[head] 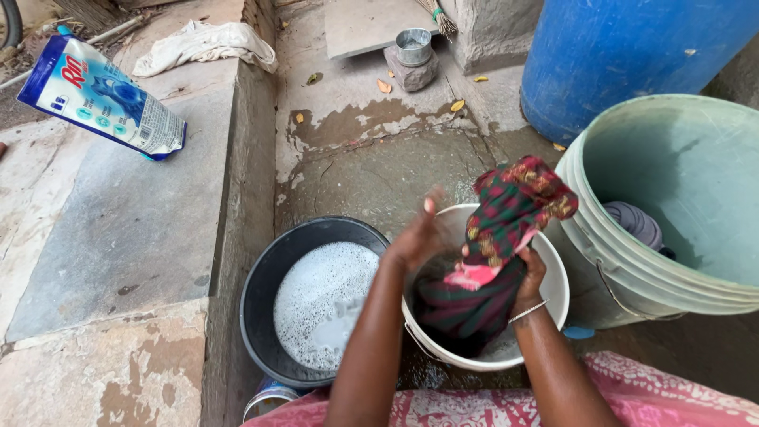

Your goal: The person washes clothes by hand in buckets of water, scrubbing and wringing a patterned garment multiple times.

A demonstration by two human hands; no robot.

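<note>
Right hand (528, 273) has the wet patterned cloth (506, 237) gripped tight, left hand (419, 233) pressed flat against it, so rub firmly and keep drips over the white bucket (553, 292) below.

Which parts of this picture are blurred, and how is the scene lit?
Head view: the left hand is smeared by motion; the patterned cloth and the black basin of foam are sharp; daylight is soft, with no hard shadows; wet concrete floor shows little glare.
</note>
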